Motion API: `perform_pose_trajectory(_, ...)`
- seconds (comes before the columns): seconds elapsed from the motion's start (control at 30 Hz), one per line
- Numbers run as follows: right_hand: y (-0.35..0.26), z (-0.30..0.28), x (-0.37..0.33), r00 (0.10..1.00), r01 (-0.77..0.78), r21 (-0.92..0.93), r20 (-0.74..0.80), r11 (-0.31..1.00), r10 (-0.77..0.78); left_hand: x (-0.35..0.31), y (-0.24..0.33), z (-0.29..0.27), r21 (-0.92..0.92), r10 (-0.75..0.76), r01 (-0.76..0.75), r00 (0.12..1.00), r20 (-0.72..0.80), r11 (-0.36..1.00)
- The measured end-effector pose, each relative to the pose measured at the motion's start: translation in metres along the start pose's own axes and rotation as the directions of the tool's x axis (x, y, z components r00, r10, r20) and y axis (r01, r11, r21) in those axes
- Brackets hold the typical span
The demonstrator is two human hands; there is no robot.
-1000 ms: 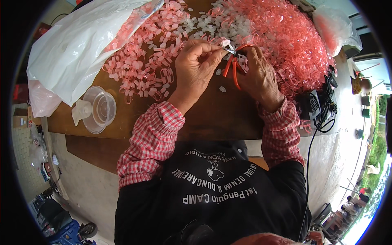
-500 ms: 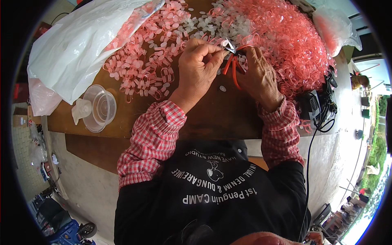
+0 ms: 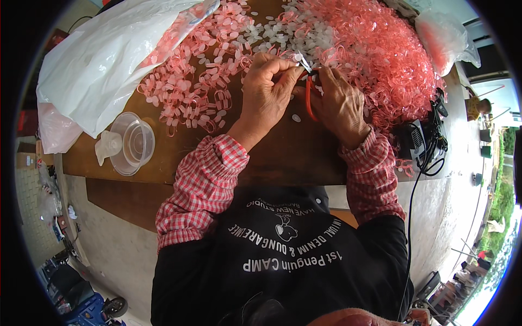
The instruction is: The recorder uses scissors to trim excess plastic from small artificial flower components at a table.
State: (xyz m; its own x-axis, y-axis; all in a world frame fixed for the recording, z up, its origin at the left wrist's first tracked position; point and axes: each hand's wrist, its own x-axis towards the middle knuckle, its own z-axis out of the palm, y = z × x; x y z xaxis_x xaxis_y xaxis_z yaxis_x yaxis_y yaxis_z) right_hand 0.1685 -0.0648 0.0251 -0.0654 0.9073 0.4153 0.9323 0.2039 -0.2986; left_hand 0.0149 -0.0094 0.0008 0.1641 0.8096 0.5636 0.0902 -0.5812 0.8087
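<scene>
My right hand [image 3: 342,103] is wrapped round red-handled pliers [image 3: 309,98]; their silver jaws point up and left and look closed. Just left of the jaws, my left hand [image 3: 266,92] pinches thumb and forefinger together on a small plastic piece. Its pale oval end [image 3: 297,57] shows above the fingertips, beside the jaw tips; the rest is hidden by the fingers. Both hands are held over the brown table [image 3: 272,157]. Beyond them lie loose whitish oval bits [image 3: 312,38]. A single pale oval [image 3: 296,118] rests on the table below the hands.
A large heap of pink plastic pieces [image 3: 380,54] rises at the right, with looped pink pieces [image 3: 190,92] at the left. A white plastic bag [image 3: 103,70] and a clear round tub [image 3: 144,149] stand farther left. Black cables [image 3: 432,144] hang at the right edge.
The spread jaws and handles of the pliers have come together. My right hand has shifted slightly left and turned; my left hand has barely moved.
</scene>
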Motion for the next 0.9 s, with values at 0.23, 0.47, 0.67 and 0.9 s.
perform_pose_trajectory(0.23,0.005,-0.003,0.001,0.999,-0.042,-0.011,0.02,0.999,0.042,0.003,0.001,-0.005,-0.006,0.016,-0.016,1.0,0.027,1.0)
perform_pose_trajectory(0.47,0.016,-0.009,0.005,0.953,-0.282,0.574,0.075,0.768,0.294,0.007,0.001,-0.01,0.193,0.196,-0.203,0.979,0.058,0.96)
perform_pose_trajectory(0.67,0.015,-0.007,0.009,0.919,-0.386,0.749,0.262,0.539,0.294,-0.002,0.006,-0.004,0.339,0.232,-0.306,0.942,0.244,0.889)
perform_pose_trajectory(0.9,0.032,-0.004,0.003,0.932,-0.349,0.611,0.308,0.711,0.193,-0.008,0.005,-0.005,0.338,0.187,-0.303,0.923,0.335,0.891)
